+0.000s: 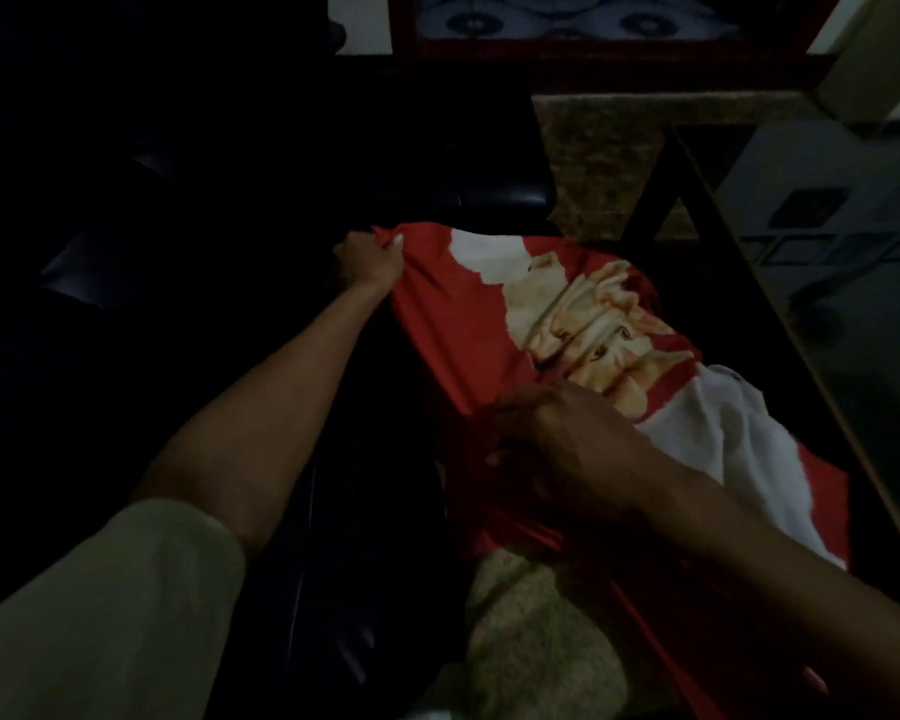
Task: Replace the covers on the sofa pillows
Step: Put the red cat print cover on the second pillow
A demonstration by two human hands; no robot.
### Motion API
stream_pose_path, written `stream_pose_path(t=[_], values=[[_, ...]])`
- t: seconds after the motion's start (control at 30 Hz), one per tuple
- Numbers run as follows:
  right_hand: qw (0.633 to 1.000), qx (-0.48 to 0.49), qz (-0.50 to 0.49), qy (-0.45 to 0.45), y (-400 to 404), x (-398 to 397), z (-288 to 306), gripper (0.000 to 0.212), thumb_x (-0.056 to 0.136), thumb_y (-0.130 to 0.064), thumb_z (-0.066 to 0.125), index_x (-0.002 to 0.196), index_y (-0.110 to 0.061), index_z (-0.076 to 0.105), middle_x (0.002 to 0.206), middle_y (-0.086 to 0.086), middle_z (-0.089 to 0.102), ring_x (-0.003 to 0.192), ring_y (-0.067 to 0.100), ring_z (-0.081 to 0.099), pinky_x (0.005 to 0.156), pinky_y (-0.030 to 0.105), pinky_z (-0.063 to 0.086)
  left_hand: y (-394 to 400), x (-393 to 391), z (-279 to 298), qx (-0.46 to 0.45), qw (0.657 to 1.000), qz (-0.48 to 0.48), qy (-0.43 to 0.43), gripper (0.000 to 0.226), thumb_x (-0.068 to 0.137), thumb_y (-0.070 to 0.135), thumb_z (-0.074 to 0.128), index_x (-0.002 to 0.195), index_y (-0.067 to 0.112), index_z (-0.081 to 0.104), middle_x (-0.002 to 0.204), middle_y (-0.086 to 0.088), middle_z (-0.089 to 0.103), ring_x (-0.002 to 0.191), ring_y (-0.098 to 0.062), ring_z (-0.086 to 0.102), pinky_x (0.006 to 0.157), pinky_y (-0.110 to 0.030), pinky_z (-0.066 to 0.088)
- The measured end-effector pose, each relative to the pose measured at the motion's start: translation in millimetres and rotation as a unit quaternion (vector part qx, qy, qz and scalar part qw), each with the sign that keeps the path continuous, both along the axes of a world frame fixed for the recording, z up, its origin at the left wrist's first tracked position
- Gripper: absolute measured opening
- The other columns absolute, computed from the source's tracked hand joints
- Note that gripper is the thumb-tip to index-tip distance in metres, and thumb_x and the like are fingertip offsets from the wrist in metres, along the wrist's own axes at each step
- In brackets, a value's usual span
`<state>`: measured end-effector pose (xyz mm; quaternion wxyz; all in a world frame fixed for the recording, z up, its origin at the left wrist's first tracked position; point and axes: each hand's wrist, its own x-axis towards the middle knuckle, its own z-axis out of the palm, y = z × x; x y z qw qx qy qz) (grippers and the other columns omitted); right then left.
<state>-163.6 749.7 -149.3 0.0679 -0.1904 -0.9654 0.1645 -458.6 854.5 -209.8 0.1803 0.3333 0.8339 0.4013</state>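
Dark leather sofa [437,194] fills the backdrop, only 1 view here. Red-and-white printed fabric pillow cover [468,314] stretches diagonally from far-left to near-right. Left hand [367,262] pinches its far corner; right hand [567,449], nearer, bunches the near edge just above the beige textured pillow [531,631].

The red cover [437,324] is stretched between my left hand [370,262] and my right hand [567,449], barring the way across the middle. To my left the dark sofa [178,200] seat lies open for a pass. On my right a dark slanted frame [749,283] hems the cover in closely. Near me, the speckled pillow [536,636] fills the gap under my right arm.
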Motion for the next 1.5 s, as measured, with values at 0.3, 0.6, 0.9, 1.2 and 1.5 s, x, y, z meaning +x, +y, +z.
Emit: stream_pose_path(t=[0.3, 0.6, 0.9, 1.2, 1.5], values=[[0.990, 0.039, -0.010, -0.139, -33.1, 11.2, -5.1, 0.034, 0.082, -0.058, 0.053, 0.097, -0.030, 0.066, 0.102, -0.007, 0.068, 0.094, 0.019, 0.064, 0.082, 0.037, 0.047, -0.3, -10.1, -15.7, 0.028, 0.990, 0.015, -0.134, 0.033, 0.091, 0.031, 0.072, 0.114, 0.008, 0.073, 0.112, -0.008, 0.073, 0.095, -0.017, 0.069, 0.086, -0.027, 0.056], [0.993, 0.049, 0.072, -0.083, -63.6, 21.4, -7.8, 0.014, 0.087, -0.039, 0.061, 0.084, -0.030, 0.071, 0.097, -0.012, 0.065, 0.092, 0.014, 0.058, 0.074, 0.038, 0.041, -3.3, 8.4, -27.9, 0.059, 0.983, 0.056, -0.166, 0.040, 0.090, 0.034, 0.074, 0.117, 0.005, 0.069, 0.107, 0.000, 0.066, 0.092, -0.015, 0.064, 0.078, -0.023, 0.052], [0.982, 0.122, -0.112, -0.088, -70.5, 54.1, -0.6, 0.044, 0.075, -0.022, 0.067, 0.118, -0.020, 0.065, 0.112, 0.004, 0.059, 0.096, 0.026, 0.057, 0.073, 0.041, 0.047, -159.0, 101.1, -18.7, 0.111, 0.976, -0.063, -0.178, 0.032, 0.085, 0.027, 0.078, 0.107, 0.017, 0.057, 0.099, 0.017, 0.068, 0.092, 0.000, 0.064, 0.087, -0.025, 0.054], [0.991, 0.056, -0.118, 0.025, -104.8, 65.9, 12.8, 0.029, 0.078, -0.019, 0.064, 0.106, -0.017, 0.070, 0.095, 0.003, 0.066, 0.083, 0.025, 0.064, 0.062, 0.042, 0.051, -278.2, 201.1, -7.9, 0.185, 0.938, -0.291, 0.013, 0.021, 0.077, 0.006, 0.071, 0.097, 0.008, 0.067, 0.099, 0.002, 0.063, 0.093, -0.011, 0.064, 0.078, -0.037, 0.053], [0.932, 0.140, -0.310, -0.124, -119.6, 130.6, 23.4, 0.070, 0.079, -0.040, 0.077, 0.140, -0.032, 0.043, 0.134, 0.005, 0.046, 0.112, 0.028, 0.051, 0.088, 0.044, 0.044, -321.4, 196.5, -11.2, 0.117, 0.934, -0.314, 0.121, 0.024, 0.087, 0.054, 0.061, 0.089, 0.031, 0.059, 0.091, 0.020, 0.059, 0.095, -0.006, 0.055, 0.087, -0.041, 0.047]])
